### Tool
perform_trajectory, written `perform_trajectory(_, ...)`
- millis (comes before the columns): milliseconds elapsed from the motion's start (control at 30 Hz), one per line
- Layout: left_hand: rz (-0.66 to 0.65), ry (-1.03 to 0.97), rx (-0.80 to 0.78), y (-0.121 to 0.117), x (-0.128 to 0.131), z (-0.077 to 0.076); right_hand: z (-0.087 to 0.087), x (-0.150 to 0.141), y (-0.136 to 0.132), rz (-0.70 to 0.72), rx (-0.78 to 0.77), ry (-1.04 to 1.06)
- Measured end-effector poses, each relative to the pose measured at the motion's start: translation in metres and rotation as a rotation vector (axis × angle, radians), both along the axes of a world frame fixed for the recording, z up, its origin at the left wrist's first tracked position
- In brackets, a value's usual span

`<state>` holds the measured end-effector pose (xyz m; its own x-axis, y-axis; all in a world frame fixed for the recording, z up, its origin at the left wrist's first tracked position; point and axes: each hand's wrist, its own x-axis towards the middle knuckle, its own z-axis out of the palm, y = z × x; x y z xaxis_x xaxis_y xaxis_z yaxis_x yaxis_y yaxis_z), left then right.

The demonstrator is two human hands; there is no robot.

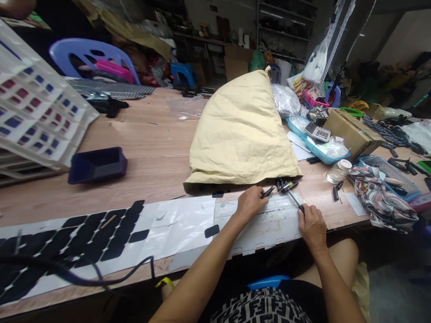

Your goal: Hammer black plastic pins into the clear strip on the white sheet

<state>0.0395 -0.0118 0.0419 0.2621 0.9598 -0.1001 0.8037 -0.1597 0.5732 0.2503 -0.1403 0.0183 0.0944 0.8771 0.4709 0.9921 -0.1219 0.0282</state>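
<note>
My left hand (249,202) is closed in a pinch on a small black part (268,192), whose exact kind I cannot make out. To its right, my right hand (312,228) grips the black handle of a small hammer (296,197). The hammer's metal shaft slants up and left to a head (287,186) with a yellowish end. Around that head lie several small black pieces (280,184), partly hidden by it. Both hands are over a worn white board covered with clear film (249,220) at the table's front edge.
A large yellow paper sack (242,130) stands just behind my hands. At left are many flat black pieces (97,229) on white sheet, a dark purple tray (97,166) and a white crate (37,103). A jar (338,172), cloth (380,197) and blue baskets (328,152) sit at right.
</note>
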Motion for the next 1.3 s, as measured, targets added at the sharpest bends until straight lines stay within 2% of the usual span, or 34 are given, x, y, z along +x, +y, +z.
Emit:
perform_trajectory(133, -0.078, -0.166, 0.082, -0.01, -0.018, -0.015, 0.001, 0.007, 0.001, 0.063, 0.009, 0.057)
perform_trajectory(267, -0.062, -0.266, 0.148, -0.01, -0.017, -0.03, 0.01, 0.004, -0.003, 0.183, 0.022, 0.317)
perform_trajectory(367, -0.066, -0.289, 0.147, -0.008, -0.016, -0.032, 0.021, -0.012, -0.008, 0.254, -0.02, 0.564)
perform_trajectory(467, -0.049, -0.291, 0.14, -0.008, -0.015, -0.03, 0.03, -0.03, -0.012, 0.289, -0.084, 0.672)
perform_trajectory(567, -0.039, -0.28, 0.125, -0.009, -0.015, -0.027, 0.032, -0.038, -0.015, 0.281, -0.09, 0.687)
perform_trajectory(833, -0.031, -0.254, 0.057, -0.008, -0.014, -0.024, 0.034, -0.04, -0.018, 0.265, -0.183, 0.67)
perform_trajectory(933, -0.046, -0.26, 0.073, -0.008, -0.015, -0.023, 0.038, -0.047, -0.019, 0.266, -0.179, 0.708)
perform_trajectory(1067, -0.051, -0.248, 0.103, -0.011, -0.015, -0.021, 0.04, -0.054, -0.018, 0.308, -0.249, 0.762)
perform_trajectory(1167, -0.055, -0.272, 0.096, -0.012, -0.014, -0.022, 0.04, -0.045, -0.013, 0.259, -0.261, 0.805)
perform_trajectory(1300, -0.068, -0.297, 0.072, -0.006, -0.017, -0.022, 0.034, -0.013, 0.001, 0.094, -0.092, 0.836)
